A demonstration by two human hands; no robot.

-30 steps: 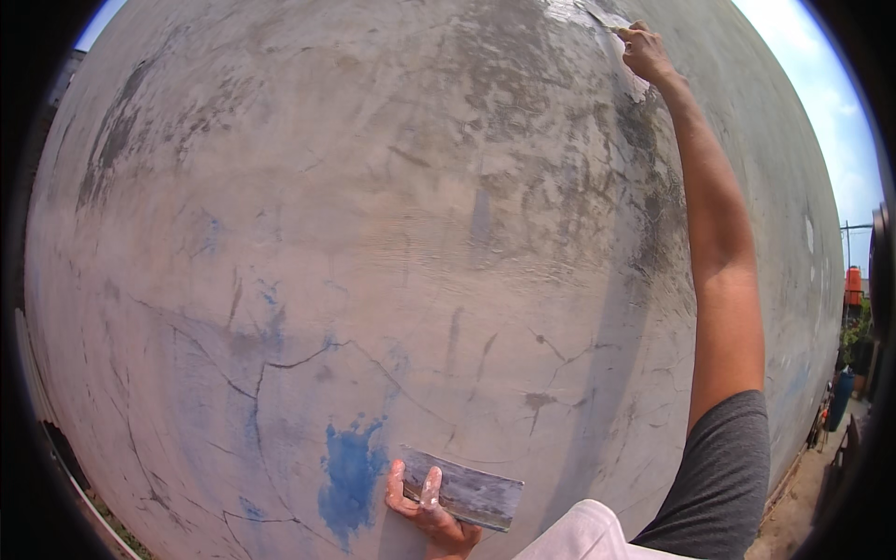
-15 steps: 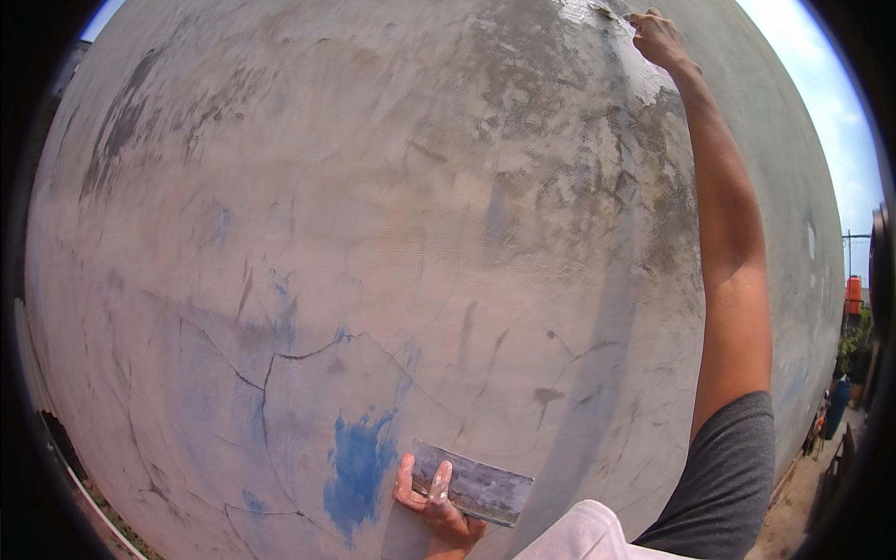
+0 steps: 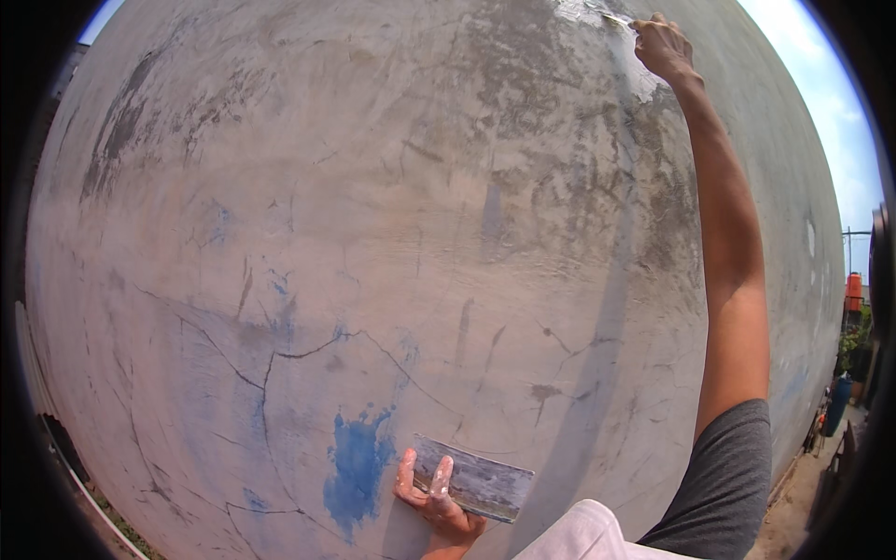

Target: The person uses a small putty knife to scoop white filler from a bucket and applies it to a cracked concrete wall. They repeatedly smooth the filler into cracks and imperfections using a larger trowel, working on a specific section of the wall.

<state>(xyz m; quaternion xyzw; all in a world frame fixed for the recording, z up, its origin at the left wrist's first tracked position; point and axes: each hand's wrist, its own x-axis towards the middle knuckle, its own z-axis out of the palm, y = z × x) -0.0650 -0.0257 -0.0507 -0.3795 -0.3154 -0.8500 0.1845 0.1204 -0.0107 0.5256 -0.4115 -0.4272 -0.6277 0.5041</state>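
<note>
High up at the right, my right hand (image 3: 664,49) is closed around a putty knife, its thin blade (image 3: 617,19) against the wall. Around the blade, a wet, shiny white patch of filler (image 3: 644,80) covers part of the grey surface. Most of the knife's handle is hidden in my fist. Low in the middle, my left hand (image 3: 437,502) grips a flat rectangular plate (image 3: 485,479) by its left end, with two fingers lying over its front. The plate is grey and smeared, and the fingertips carry whitish residue.
The plastered wall (image 3: 355,224) fills most of the view, with dark cracks, grey stains and a blue paint patch (image 3: 359,467). Past its right edge are an orange tank (image 3: 853,291), a blue barrel (image 3: 837,406) and a dirt path. White cloth (image 3: 583,534) shows at the lower edge.
My right hand has shifted slightly down with the putty knife, and the blade now looks brighter and at a different tilt. The left hand and plate stay nearly in place.
</note>
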